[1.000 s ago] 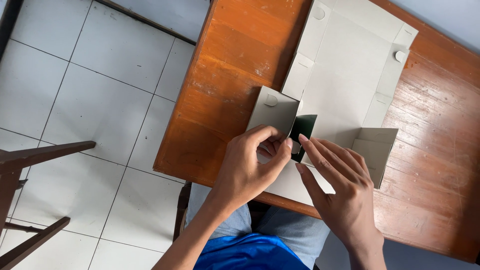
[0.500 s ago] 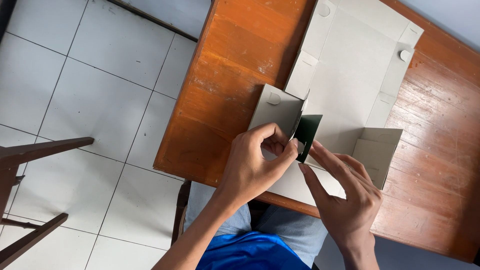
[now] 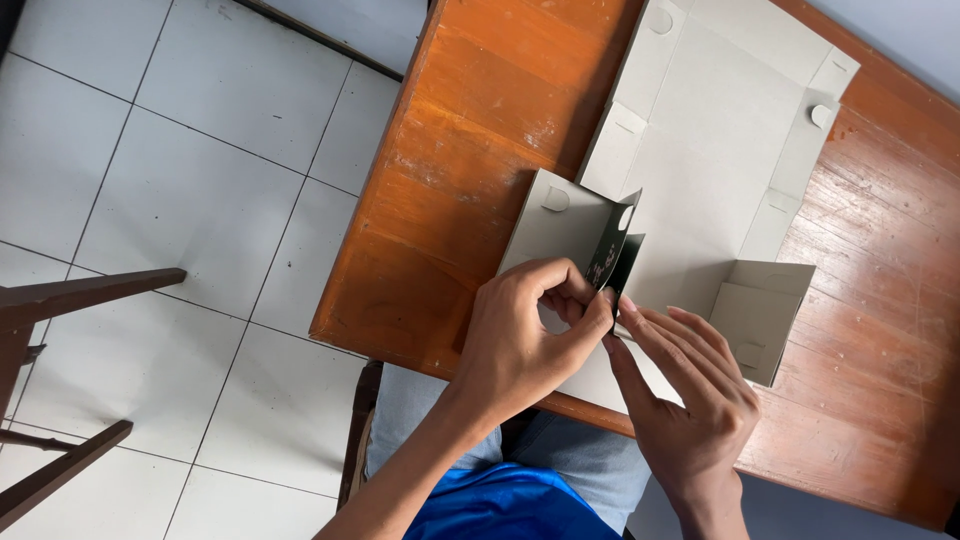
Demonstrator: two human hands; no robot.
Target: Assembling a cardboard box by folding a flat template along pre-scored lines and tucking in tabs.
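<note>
While on table [image 3: 450, 200]: hands, box flap [image 3: 570, 222].

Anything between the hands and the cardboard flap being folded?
Nothing visible. The left hand and right hand both already touch the raised flap of the flat cardboard box on the wooden table.

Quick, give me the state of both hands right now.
Left hand: closed, pinching the raised side flap of the flat grey cardboard box.
Right hand: fingers extended, open, pressing against the same flap's dark-printed edge.
</note>
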